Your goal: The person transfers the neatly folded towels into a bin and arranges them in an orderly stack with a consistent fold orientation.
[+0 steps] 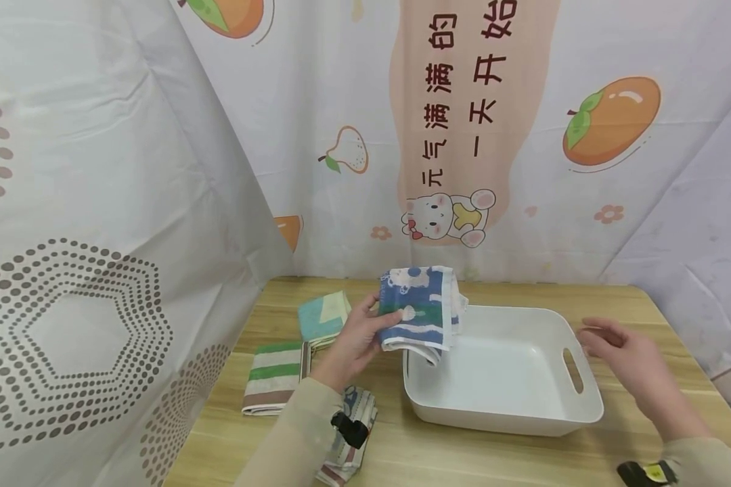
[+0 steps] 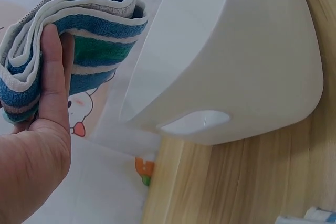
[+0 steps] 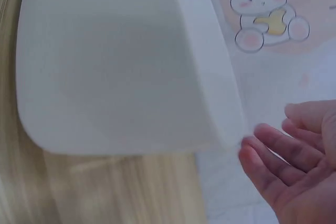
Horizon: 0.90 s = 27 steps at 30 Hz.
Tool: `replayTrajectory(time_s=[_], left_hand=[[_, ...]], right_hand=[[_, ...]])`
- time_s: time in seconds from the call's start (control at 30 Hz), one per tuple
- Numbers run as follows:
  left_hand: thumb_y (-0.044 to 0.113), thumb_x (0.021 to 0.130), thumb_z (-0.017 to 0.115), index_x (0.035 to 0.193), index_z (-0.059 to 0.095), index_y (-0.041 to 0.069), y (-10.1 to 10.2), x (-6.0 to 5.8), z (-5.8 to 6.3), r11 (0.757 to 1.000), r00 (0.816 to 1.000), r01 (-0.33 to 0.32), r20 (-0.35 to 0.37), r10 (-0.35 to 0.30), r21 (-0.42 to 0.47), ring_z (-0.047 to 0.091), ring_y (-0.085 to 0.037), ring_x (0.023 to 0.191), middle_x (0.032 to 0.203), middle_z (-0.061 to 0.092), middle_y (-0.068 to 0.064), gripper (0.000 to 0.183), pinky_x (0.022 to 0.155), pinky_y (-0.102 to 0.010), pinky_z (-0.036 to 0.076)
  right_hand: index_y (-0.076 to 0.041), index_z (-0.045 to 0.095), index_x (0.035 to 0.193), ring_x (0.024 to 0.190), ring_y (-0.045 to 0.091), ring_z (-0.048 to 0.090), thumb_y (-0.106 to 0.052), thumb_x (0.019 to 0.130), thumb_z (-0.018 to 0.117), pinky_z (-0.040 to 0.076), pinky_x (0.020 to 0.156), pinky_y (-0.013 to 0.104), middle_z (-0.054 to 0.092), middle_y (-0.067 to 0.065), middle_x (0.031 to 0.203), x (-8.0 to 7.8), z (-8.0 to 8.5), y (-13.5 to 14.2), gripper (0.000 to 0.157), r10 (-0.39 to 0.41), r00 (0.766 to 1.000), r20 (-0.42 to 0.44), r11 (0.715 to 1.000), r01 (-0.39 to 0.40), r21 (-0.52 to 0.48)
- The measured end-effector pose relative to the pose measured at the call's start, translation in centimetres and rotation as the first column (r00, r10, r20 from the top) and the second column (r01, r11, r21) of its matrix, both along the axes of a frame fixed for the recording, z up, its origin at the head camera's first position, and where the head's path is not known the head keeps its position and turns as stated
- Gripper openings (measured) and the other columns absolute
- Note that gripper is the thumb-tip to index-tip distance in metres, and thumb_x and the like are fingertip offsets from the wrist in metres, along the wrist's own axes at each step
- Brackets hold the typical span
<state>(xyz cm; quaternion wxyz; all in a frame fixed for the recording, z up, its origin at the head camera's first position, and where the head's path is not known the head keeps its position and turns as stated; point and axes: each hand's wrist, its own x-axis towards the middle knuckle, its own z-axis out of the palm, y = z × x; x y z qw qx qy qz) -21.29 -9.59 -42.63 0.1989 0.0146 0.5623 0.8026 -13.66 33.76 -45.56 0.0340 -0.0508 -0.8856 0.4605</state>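
Note:
My left hand [image 1: 356,338] grips a folded blue, green and white towel [image 1: 417,304] above the left end of a white plastic bin [image 1: 505,423]. In the left wrist view the towel's layered folds [image 2: 100,40] rise over the fingers, with the thumb side mostly hidden. Past the bin's right end, close to its cut-out handle, is my right hand [image 1: 630,355], holding nothing. Its fingers [image 3: 283,156] are loosely bent near the bin's rim in the right wrist view; whether they touch it I cannot tell.
Left of the bin on the wooden table [image 1: 463,460] lie a teal and yellow folded towel [image 1: 323,318] and a green, white and brown striped one [image 1: 274,379]. More folded towels [image 1: 359,406] lie partly under my left forearm. A printed curtain [image 1: 341,216] hangs behind.

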Motion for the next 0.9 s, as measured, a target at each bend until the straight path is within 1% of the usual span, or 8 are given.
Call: replayTrajectory(time_s=[0.13,0.37,0.43,0.57,0.67,0.73,0.8,0.9], left_hand=[[0.002,0.093,0.072,0.147,0.049,0.017,0.5,0.1,0.0,1.000,1.000,0.004,0.006,-0.004,0.010,0.072,-0.026,0.102,0.132,0.063,-0.020,0.060,0.083,-0.035,0.061],[0.002,0.092,0.072,0.145,0.050,0.017,1.4,0.4,0.3,0.999,0.999,0.035,0.004,-0.035,0.009,0.072,-0.026,0.102,0.132,0.064,-0.018,0.059,0.084,-0.036,0.061],[0.003,0.092,0.072,0.144,0.050,0.017,1.7,0.5,0.4,0.999,0.999,0.046,0.004,-0.046,-0.002,0.073,-0.026,0.101,0.131,0.065,-0.018,0.058,0.083,-0.036,0.061],[0.006,0.092,0.074,0.143,0.051,0.017,2.2,0.7,0.5,0.997,0.998,0.057,0.004,-0.057,-0.042,0.074,-0.026,0.099,0.127,0.067,-0.018,0.057,0.079,-0.037,0.062],[0.009,0.092,0.076,0.142,0.053,0.020,2.6,0.8,0.5,0.994,0.998,0.065,0.010,-0.064,-0.082,0.074,-0.028,0.099,0.126,0.067,-0.017,0.057,0.079,-0.039,0.062],[0.011,0.092,0.077,0.142,0.053,0.023,2.7,0.9,0.5,0.991,0.997,0.075,0.013,-0.074,-0.110,0.074,-0.029,0.100,0.126,0.067,-0.015,0.057,0.081,-0.040,0.062],[0.013,0.092,0.078,0.142,0.053,0.025,2.9,1.0,0.5,0.986,0.996,0.088,0.011,-0.087,-0.143,0.073,-0.029,0.100,0.127,0.067,-0.015,0.057,0.083,-0.040,0.062],[0.015,0.092,0.078,0.143,0.053,0.026,3.2,1.1,0.7,0.976,0.993,0.113,0.000,-0.115,-0.187,0.073,-0.028,0.101,0.127,0.066,-0.014,0.058,0.086,-0.041,0.061]], right_hand=[[0.002,0.051,0.144,0.085,-0.005,0.068,-0.038,0.103,0.062,0.049,0.069,0.011,0.071,-0.023,0.106,0.0,1.2,-1.1,0.058,0.002,0.999,-0.050,0.999,-0.001,0.034],[-0.001,0.044,0.151,0.094,-0.010,0.065,-0.033,0.104,0.061,0.053,0.076,0.012,0.068,-0.021,0.119,-0.1,2.5,-3.9,0.060,0.128,0.988,-0.082,0.992,-0.129,-0.006],[-0.004,0.043,0.153,0.099,-0.015,0.060,-0.034,0.104,0.061,0.051,0.076,0.011,0.068,-0.015,0.126,-0.1,3.0,-4.7,0.061,0.150,0.986,-0.076,0.989,-0.150,0.009],[-0.007,0.044,0.153,0.105,-0.020,0.053,-0.036,0.104,0.061,0.047,0.080,0.008,0.064,0.010,0.138,-0.2,4.1,-6.4,0.059,0.182,0.978,-0.102,0.983,-0.178,0.044],[-0.008,0.049,0.151,0.113,-0.003,0.062,-0.037,0.103,0.062,0.047,0.085,0.006,0.061,0.017,0.141,-0.4,5.0,-7.6,0.057,0.201,0.970,-0.137,0.977,-0.189,0.096],[-0.010,0.050,0.150,0.120,0.017,0.065,-0.038,0.102,0.063,0.053,0.090,0.017,0.060,0.017,0.143,-0.5,5.7,-8.4,0.057,0.219,0.966,-0.140,0.970,-0.200,0.135],[-0.011,0.050,0.150,0.122,0.036,0.063,-0.038,0.102,0.065,0.057,0.094,0.035,0.058,0.018,0.145,-0.6,6.2,-9.0,0.057,0.236,0.962,-0.140,0.962,-0.211,0.174],[-0.013,0.050,0.151,0.122,0.046,0.061,-0.038,0.101,0.066,0.053,0.094,0.061,0.055,0.019,0.148,-0.8,6.9,-9.8,0.058,0.265,0.954,-0.139,0.946,-0.229,0.231]])
